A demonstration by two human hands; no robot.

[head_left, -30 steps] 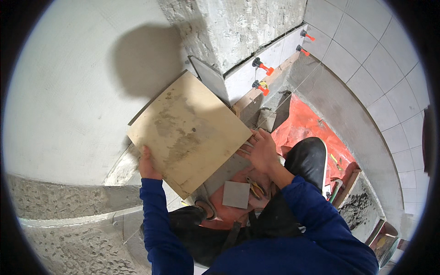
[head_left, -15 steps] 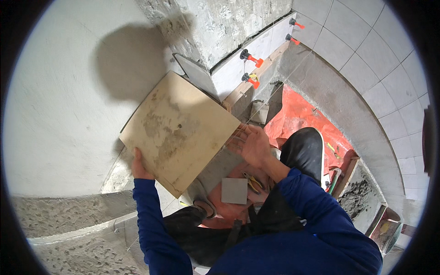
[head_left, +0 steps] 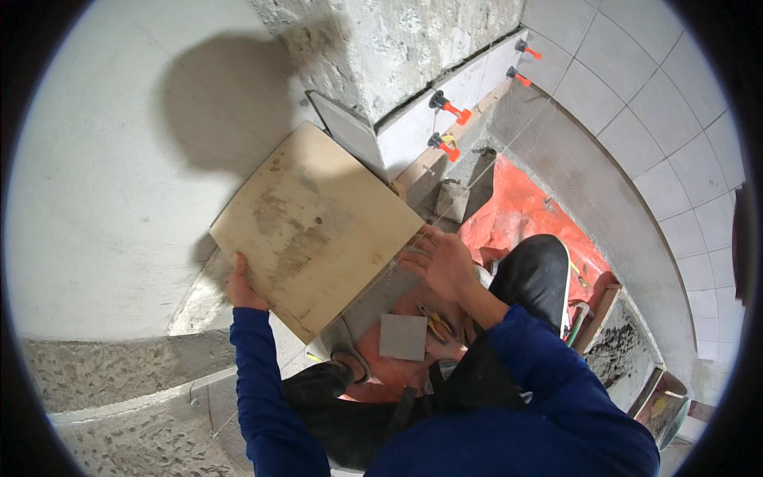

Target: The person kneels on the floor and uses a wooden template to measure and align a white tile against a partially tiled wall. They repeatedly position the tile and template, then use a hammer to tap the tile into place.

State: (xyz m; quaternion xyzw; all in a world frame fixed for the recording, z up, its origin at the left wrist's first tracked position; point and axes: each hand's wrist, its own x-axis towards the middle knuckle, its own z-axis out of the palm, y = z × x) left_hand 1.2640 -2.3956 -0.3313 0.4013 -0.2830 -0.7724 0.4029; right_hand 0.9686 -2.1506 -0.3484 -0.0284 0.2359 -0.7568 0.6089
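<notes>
- Gripping the beige board (head_left: 314, 230) by its left edge is the left hand (head_left: 245, 288).
- The right hand (head_left: 447, 266) is at its right corner, grip impossible to tell.
- Its upper-right edge lies near the white tile strip (head_left: 409, 147); a gap separates its lower-right edge from the grey tile (head_left: 402, 337).

Left sleeve (head_left: 274, 389): deep blue, long, reaching the wrist behind the left fingers (head_left: 240, 274)
Right sleeve (head_left: 548, 358): same blue, creased, ending farther back from the right fingers (head_left: 421, 253)
Top (head_left: 509, 445): deep blue, nearer the body than both sets of fingers
Trousers (head_left: 534, 274): black, right of the right fingers
</notes>
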